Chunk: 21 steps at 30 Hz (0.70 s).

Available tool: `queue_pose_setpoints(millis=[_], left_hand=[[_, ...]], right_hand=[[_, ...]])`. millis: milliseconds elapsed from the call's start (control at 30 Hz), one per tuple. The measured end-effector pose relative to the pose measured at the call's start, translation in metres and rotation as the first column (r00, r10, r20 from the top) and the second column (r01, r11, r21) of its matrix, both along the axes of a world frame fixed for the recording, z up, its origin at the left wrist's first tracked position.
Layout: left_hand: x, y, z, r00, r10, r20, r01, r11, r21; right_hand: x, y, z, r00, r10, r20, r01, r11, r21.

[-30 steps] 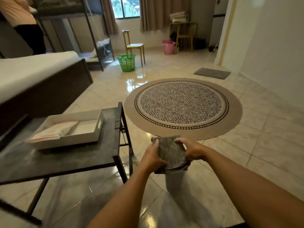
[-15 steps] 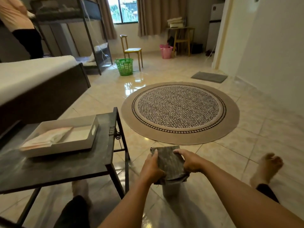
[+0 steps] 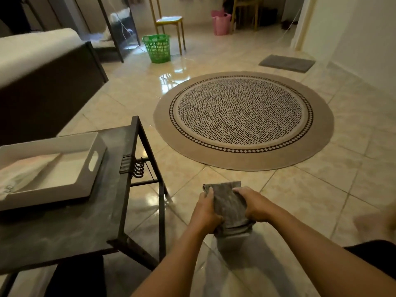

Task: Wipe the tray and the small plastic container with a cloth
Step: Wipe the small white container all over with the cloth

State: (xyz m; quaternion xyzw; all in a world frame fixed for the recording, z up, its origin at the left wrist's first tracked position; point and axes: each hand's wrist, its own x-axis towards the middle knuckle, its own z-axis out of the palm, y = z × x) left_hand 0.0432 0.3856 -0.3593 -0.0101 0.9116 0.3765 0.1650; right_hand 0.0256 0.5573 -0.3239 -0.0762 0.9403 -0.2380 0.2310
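A folded grey cloth is held out in front of me above the floor, to the right of the table. My left hand grips its left side and my right hand grips its right side. A white rectangular tray with a cut-out handle sits on the dark table at the left, well apart from both hands. Something pale and crumpled lies inside the tray. I see no small plastic container.
A round patterned rug covers the tiled floor ahead. A green basket, a yellow chair and a pink bin stand farther back. A dark bed frame runs along the left. A grey mat lies at the right.
The view has tilted down and closer to the table; my hands keep hold of the cloth, with the left hand shifted slightly along it. My legs show at the frame's bottom.
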Motion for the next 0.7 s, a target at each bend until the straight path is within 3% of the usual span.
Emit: queue_pose_setpoints(millis=[300, 433, 700], left_hand=[[-0.005, 0.001, -0.019, 0.997, 0.055, 0.061, -0.054, 0.998, -0.019], [-0.003, -0.002, -0.025, 0.98, 0.079, 0.182, -0.092, 0.993, 0.067], [-0.001, -0.018, -0.03, 0.979, 0.118, 0.166, -0.136, 0.985, 0.103]], right_hand=[[-0.007, 0.006, -0.023, 0.995, -0.078, 0.065, 0.075, 0.996, 0.043], [-0.006, 0.007, -0.022, 0.988, -0.119, 0.103, 0.123, 0.992, -0.04], [-0.002, 0.004, -0.029, 0.978, -0.135, 0.159, 0.161, 0.973, -0.165]])
